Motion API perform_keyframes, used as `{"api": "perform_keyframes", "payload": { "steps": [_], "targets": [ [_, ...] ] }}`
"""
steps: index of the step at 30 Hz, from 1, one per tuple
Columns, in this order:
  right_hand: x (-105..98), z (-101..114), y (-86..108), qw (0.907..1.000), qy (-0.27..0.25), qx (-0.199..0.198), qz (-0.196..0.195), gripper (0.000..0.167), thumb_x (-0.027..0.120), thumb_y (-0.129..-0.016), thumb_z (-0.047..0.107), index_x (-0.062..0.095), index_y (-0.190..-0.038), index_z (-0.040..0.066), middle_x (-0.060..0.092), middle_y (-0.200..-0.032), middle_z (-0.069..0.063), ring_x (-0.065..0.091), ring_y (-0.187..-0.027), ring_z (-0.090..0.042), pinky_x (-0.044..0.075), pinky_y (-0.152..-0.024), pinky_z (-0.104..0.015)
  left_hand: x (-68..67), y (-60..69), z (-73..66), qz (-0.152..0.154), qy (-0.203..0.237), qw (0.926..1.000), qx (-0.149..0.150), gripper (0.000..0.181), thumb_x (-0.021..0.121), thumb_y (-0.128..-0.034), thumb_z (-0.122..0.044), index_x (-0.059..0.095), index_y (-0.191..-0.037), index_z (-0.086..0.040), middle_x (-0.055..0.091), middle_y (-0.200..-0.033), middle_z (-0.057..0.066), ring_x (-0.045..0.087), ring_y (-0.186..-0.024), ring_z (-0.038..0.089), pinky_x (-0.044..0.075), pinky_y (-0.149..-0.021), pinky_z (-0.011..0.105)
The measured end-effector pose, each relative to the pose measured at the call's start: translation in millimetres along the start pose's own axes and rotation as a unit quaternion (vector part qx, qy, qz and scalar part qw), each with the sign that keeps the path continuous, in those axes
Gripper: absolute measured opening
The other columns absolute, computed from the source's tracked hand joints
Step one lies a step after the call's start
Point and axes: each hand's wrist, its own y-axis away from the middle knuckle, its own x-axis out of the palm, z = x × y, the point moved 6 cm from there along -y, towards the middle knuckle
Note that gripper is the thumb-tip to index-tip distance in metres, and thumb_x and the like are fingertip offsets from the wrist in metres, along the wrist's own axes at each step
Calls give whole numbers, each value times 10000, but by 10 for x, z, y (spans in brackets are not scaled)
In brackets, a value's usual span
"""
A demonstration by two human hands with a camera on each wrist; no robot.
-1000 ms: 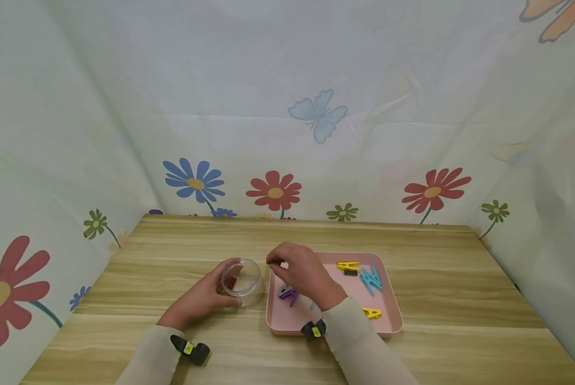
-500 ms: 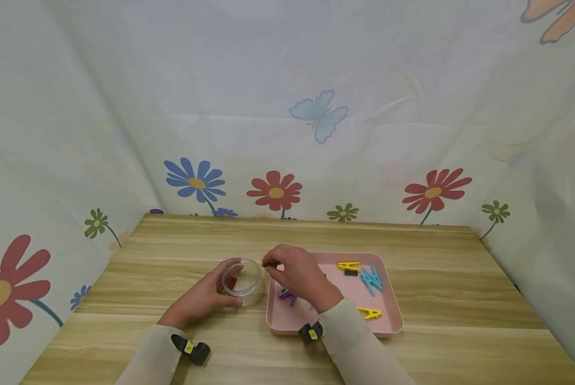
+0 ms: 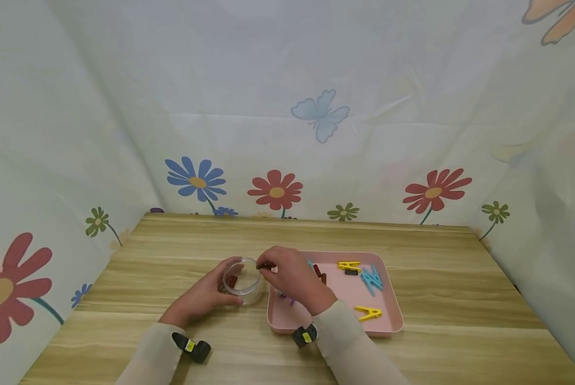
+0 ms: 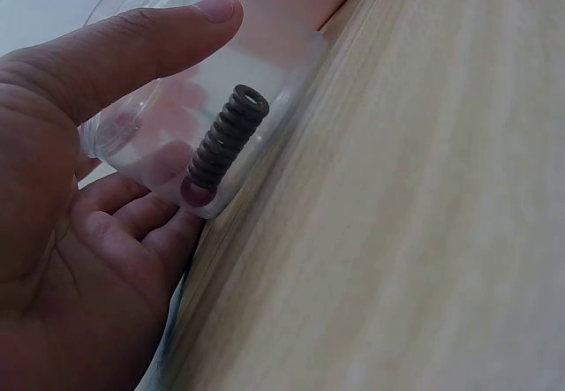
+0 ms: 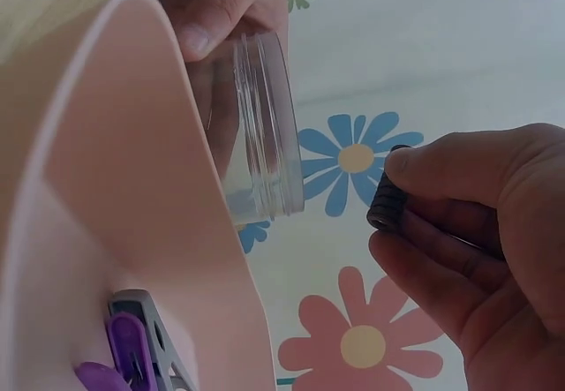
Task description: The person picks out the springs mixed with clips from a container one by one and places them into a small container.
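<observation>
My left hand point(image 3: 205, 294) holds a clear plastic jar point(image 3: 251, 295) standing on the table, its thumb and fingers curved around the side. Inside it lies a dark coil spring point(image 4: 225, 139), which looks reddish-brown in the head view. My right hand point(image 3: 294, 279) pinches another dark coil spring point(image 5: 386, 201) between thumb and fingertips, beside the jar's open rim and above the tray's left edge. Under and beyond that hand is a pink tray point(image 3: 340, 305). It holds reddish-brown springs point(image 3: 323, 278), a black spring point(image 3: 351, 272) and several plastic clips.
Yellow clips point(image 3: 368, 313) and blue clips point(image 3: 372, 279) lie in the tray's right half. A purple clip point(image 5: 132, 347) and a grey clip point(image 5: 152, 329) sit near its left wall, partly hidden by my right hand in the head view. A flowered cloth hangs behind the wooden table point(image 3: 441, 278).
My right hand has moved left with the pinched spring, from over the tray's edge to the jar's rim, uncovering reddish-brown springs in the tray. My left hand and the jar have stayed put.
</observation>
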Motion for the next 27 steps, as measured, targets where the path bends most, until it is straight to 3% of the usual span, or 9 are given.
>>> {"api": "perform_keyframes", "payload": {
  "steps": [18, 27],
  "targets": [
    [133, 59, -15, 9995, 104, 168, 261, 151, 663, -928, 221, 709, -1070, 200, 689, -1025, 70, 612, -895, -47, 538, -827, -202, -7, -9, 22, -49, -120, 9999, -75, 924, 824, -770, -240, 256, -1498, -279, 350, -1555, 110, 375, -1412, 333, 283, -1153, 520],
    [171, 107, -17, 9993, 337, -15, 161, 142, 668, -923, 208, 708, -1058, 189, 690, -1010, 72, 613, -869, -46, 531, -790, -178, -12, -8, 41, -103, -36, 9997, -222, 922, 838, -750, -252, 280, -1481, -321, 363, -1551, 66, 385, -1409, 305, 281, -1161, 513]
  ]
}}
